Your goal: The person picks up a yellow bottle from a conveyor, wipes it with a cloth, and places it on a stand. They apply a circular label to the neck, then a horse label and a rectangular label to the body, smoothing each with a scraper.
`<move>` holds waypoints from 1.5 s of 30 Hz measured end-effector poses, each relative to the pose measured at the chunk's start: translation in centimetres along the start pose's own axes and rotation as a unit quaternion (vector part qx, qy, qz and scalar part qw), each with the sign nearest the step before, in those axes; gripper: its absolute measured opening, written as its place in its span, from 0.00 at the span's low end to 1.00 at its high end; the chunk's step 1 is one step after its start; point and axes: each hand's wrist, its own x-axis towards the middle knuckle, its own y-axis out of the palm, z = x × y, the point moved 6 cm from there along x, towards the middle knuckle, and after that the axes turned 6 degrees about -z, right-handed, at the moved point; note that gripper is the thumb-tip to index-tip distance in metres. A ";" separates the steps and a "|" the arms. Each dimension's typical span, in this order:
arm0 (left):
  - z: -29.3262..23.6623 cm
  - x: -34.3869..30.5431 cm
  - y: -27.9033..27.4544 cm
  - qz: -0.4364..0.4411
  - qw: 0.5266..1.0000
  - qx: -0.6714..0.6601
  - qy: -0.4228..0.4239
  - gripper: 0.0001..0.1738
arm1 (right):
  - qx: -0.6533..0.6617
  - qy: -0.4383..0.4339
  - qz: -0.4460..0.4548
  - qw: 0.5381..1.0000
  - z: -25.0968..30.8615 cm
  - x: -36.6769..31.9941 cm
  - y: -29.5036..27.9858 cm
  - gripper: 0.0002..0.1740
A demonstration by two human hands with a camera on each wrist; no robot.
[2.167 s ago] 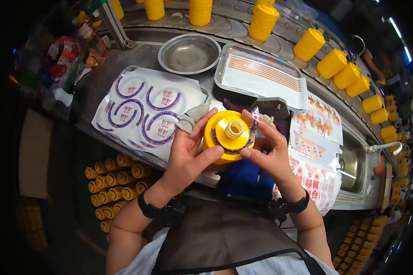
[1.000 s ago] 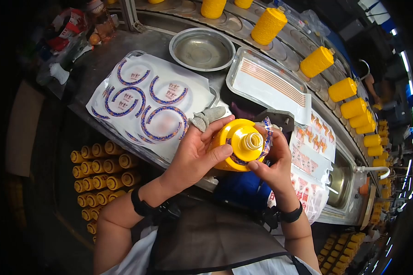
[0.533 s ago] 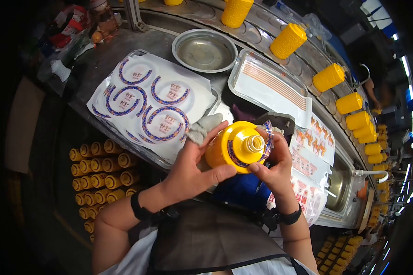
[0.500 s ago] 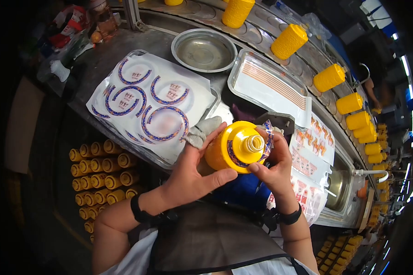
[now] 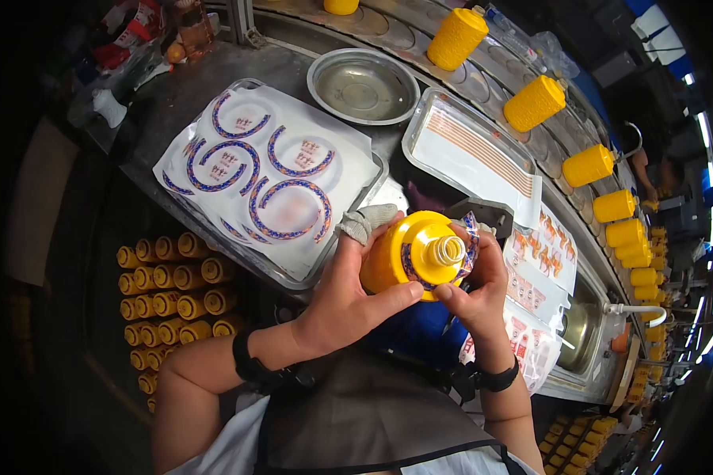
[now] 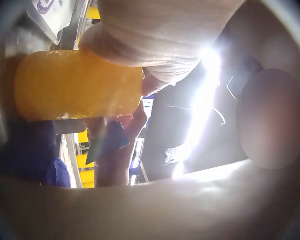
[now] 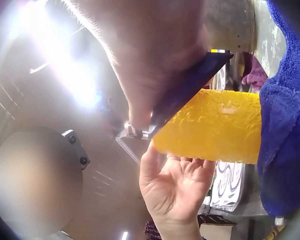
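A yellow bottle (image 5: pixel 396 252) with an open threaded neck is tilted toward the person in the head view. The left hand (image 5: pixel 355 291) grips its left side, thumb on the shoulder; a grey cover wraps one finger. On the right, the right hand (image 5: pixel 483 286) pinches a blue patterned strip (image 5: pixel 472 237), with its thumb at the shoulder's edge. Part of the strip lies curved on the shoulder around the neck, and its other end stands off the bottle. In the right wrist view the textured bottle side (image 7: pixel 215 132) reaches a blue cloth (image 7: pixel 285 110).
Left of the hands lies a tray of curved-decal sheets (image 5: pixel 293 207). A metal bowl (image 5: pixel 363 85) and a striped-sheet tray (image 5: pixel 471 150) stand behind. Yellow bottles (image 5: pixel 535 103) line the conveyor; more bottles (image 5: pixel 166 303) stand below left. A sink (image 5: pixel 582 332) is at right.
The bottle is tilted more toward the right hand than at first, and the left thumb has shifted along the shoulder to near the right thumb. Bottles on the conveyor have moved.
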 end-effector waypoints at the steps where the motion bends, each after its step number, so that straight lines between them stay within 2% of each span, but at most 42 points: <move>1: 0.0 0.0 -0.1 -0.002 1.000 -0.018 -0.006 0.47 | 0.004 0.002 -0.001 1.000 0.0 0.0 0.0 0.41; 6: 0.0 0.5 -0.4 -0.021 0.990 -0.127 -0.050 0.45 | 0.005 0.013 -0.003 1.000 0.1 0.2 0.1 0.41; 12: -0.2 0.6 -0.8 0.001 0.996 -0.088 -0.026 0.44 | 0.005 0.002 -0.006 1.000 0.2 0.2 0.3 0.41; 15: -0.4 -0.3 -1.3 -0.039 0.998 -0.020 0.044 0.42 | 0.006 0.004 -0.006 1.000 0.0 0.4 0.6 0.41; 16: -1.3 -1.1 -1.5 -0.018 0.988 0.096 0.116 0.40 | 0.008 0.003 -0.009 1.000 -0.1 0.3 0.4 0.41; 17: -2.1 -1.8 -1.4 0.004 0.960 0.209 0.187 0.38 | 0.013 -0.001 -0.007 1.000 -0.1 0.2 0.3 0.41; 18: -2.8 -2.0 -1.1 0.005 0.946 0.210 0.245 0.39 | 0.018 -0.004 -0.005 1.000 -0.2 0.3 0.3 0.41; 21: -2.1 -1.5 -2.3 -0.004 0.954 0.212 0.212 0.40 | 0.017 0.007 0.000 1.000 -0.4 0.9 0.8 0.40; 25: -2.7 -1.2 -2.2 -0.036 0.937 0.235 0.257 0.27 | 0.031 0.008 -0.001 0.999 -0.3 0.9 0.8 0.40; 28: -2.5 -0.1 -2.8 -0.021 0.934 0.259 0.243 0.25 | 0.030 -0.005 -0.006 1.000 -0.5 1.3 1.0 0.40; 31: -4.1 0.9 -2.6 -0.016 0.884 0.371 0.284 0.21 | 0.021 -0.017 -0.010 1.000 -0.6 1.1 0.8 0.40; 34: -4.6 1.6 -2.6 -0.022 0.850 0.406 0.336 0.18 | -0.001 -0.009 -0.011 1.000 -0.3 0.8 0.7 0.40; 37: -5.2 -0.3 -2.2 -0.031 0.846 0.416 0.332 0.22 | -0.015 -0.065 -0.025 0.997 -1.2 0.9 0.9 0.39; 39: -4.5 -1.3 -1.4 -0.027 0.852 0.425 0.305 0.28 | -0.029 -0.081 -0.048 0.995 -1.6 0.6 0.5 0.39; 40: -3.9 -1.8 -1.3 -0.020 0.846 0.442 0.298 0.30 | -0.100 -0.190 -0.074 0.974 -0.7 0.7 -0.1 0.39; 41: -3.4 -1.7 -0.6 -0.015 0.838 0.459 0.294 0.32 | -0.083 -0.199 -0.104 0.971 -1.0 0.6 -0.6 0.39; 42: -3.4 -1.5 0.5 0.001 0.842 0.448 0.299 0.32 | -0.076 -0.170 -0.072 0.980 -1.8 0.5 0.2 0.39; 43: -3.5 -1.9 0.6 -0.003 0.844 0.454 0.286 0.33 | -0.060 -0.103 -0.090 0.989 -1.4 0.0 -1.4 0.38; 44: -2.9 -2.6 -0.5 -0.019 0.843 0.452 0.290 0.34 | -0.076 -0.126 -0.067 0.987 -1.5 0.6 0.0 0.39; 45: -2.2 -2.7 -1.1 -0.020 0.845 0.441 0.303 0.37 | -0.094 -0.170 -0.083 0.977 -1.6 0.5 -0.2 0.40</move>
